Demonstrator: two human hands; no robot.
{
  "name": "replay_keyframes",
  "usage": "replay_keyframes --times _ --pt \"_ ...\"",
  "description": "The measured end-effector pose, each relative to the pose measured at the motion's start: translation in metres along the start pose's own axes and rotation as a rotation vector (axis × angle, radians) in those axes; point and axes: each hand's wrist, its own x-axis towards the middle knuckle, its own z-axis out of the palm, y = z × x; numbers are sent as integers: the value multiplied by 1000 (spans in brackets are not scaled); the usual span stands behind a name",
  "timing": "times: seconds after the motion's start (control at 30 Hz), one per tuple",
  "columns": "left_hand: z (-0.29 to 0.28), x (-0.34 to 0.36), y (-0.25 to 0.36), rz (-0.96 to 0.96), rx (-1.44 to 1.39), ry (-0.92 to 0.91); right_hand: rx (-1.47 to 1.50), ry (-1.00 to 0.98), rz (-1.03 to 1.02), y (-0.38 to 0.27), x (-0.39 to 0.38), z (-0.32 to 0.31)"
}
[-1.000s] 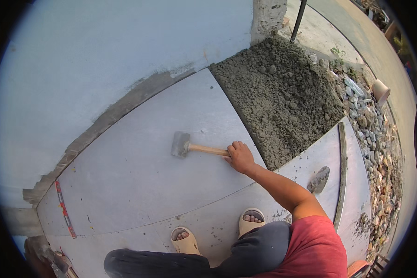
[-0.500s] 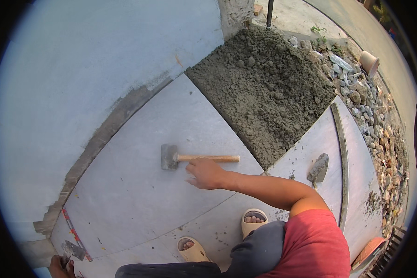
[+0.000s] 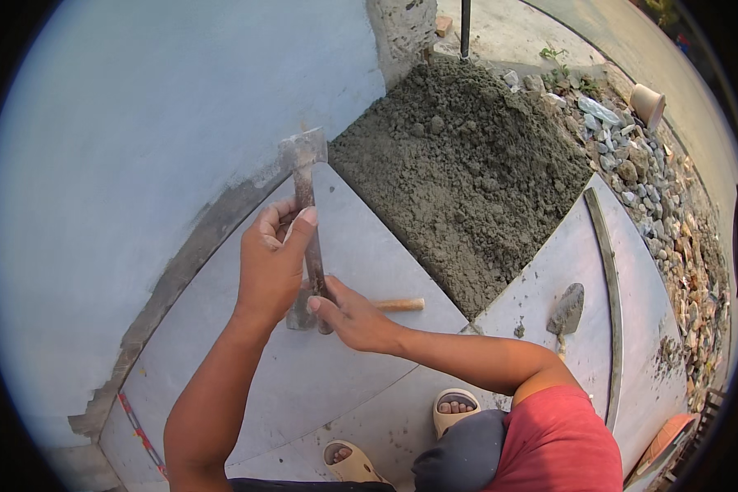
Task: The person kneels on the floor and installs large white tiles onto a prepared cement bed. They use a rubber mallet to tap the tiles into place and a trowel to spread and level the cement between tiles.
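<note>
My left hand (image 3: pixel 275 250) is closed round the dusty, dark handle of a metal-headed tool (image 3: pixel 303 148), held upright in front of me. My right hand (image 3: pixel 340 320) grips the same handle at its lower end. Behind my hands a mallet (image 3: pixel 398 304) lies on the large pale grey tiles (image 3: pixel 369 246), its dark head partly hidden. A cement-caked trowel (image 3: pixel 566 307) lies on the tile to the right, beside a long grey strip (image 3: pixel 603 271). At the left edge of the tiles is a red level (image 3: pixel 139 426).
Wet mortar (image 3: pixel 459 164) fills the corner beside the pale wall (image 3: pixel 164 123). Loose stones (image 3: pixel 631 172), a tipped-over bucket (image 3: pixel 646 107) and a dark post (image 3: pixel 465 29) border it. An orange object (image 3: pixel 664 447) lies at lower right. My sandalled feet are on the tiles.
My right hand has let go of the mallet. My left hand has come up from the lower left with the metal-headed tool, and my right hand now holds it too.
</note>
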Motion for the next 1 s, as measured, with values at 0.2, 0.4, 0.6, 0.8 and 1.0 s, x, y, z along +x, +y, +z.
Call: replay_keyframes --times 0.2,0.4,0.6,0.8,1.0 --pt "-104 147 81 1206 1399 233 -432 730 13 41 56 -172" --pt "-291 287 171 1488 2000 294 -10 751 140 47 133 -211" --pt "-295 314 172 1577 1985 146 -75 831 293 64 195 -286" --pt "-304 316 174 1484 2043 173 -380 1056 326 81 250 -349" --pt "-301 310 176 1421 2066 198 109 1075 253 38 241 -338"
